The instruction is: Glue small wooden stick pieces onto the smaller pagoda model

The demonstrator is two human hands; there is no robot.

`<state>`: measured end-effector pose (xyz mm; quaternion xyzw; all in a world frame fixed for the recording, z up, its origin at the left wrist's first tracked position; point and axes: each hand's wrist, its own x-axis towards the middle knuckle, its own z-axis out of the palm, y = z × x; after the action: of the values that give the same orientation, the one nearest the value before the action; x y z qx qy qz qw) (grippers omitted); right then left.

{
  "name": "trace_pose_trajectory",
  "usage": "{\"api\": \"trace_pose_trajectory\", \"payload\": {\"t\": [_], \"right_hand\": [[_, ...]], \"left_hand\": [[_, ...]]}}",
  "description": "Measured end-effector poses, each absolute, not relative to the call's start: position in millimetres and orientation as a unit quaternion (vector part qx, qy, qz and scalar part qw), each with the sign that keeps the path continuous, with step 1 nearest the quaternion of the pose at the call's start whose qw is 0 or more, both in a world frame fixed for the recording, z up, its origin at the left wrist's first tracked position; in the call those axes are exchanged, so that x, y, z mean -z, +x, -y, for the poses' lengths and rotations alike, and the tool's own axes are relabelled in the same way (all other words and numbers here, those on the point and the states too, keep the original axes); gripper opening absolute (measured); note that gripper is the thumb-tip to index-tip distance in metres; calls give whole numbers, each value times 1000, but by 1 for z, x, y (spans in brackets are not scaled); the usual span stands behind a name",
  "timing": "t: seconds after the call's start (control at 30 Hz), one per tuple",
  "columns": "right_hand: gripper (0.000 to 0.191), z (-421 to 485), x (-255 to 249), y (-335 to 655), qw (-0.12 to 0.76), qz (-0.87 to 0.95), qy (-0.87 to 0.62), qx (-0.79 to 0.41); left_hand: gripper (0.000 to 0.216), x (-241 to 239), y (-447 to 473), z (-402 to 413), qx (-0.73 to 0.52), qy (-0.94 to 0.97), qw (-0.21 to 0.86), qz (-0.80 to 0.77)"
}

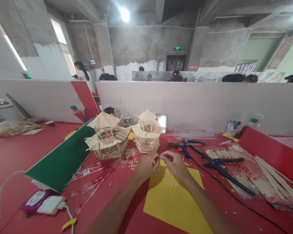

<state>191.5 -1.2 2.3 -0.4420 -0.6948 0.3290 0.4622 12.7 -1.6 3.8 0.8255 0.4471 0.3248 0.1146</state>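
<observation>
My left hand (146,165) and my right hand (175,163) meet fingertip to fingertip over the far edge of a yellow sheet (175,198), both pinched on a tiny piece I cannot make out. Just beyond them stands a small pavilion model of wooden sticks (146,131). A larger stick pavilion (107,136) stands to its left. Short stick offcuts (130,159) lie scattered between the models and my hands.
A green board (63,159) lies at the left, with a white charger (51,204) and cable near its front end. Blue-handled cutters (219,164) and pliers (185,144) lie right of the hands, beside bags of chopsticks (258,175). A white partition (197,104) backs the red table (12,152).
</observation>
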Motion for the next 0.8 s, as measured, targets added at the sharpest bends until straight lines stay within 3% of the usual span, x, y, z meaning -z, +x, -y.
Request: {"api": "trace_pose_trajectory", "payload": {"t": [0.43, 0.8], "right_hand": [[12, 4, 1, 187, 450, 749, -454, -178], [16, 4, -2, 188, 466, 714, -454, -257]], "left_hand": [[12, 2, 15, -1, -363, 804, 150, -447], [17, -1, 17, -1, -384, 789, 172, -448]]}}
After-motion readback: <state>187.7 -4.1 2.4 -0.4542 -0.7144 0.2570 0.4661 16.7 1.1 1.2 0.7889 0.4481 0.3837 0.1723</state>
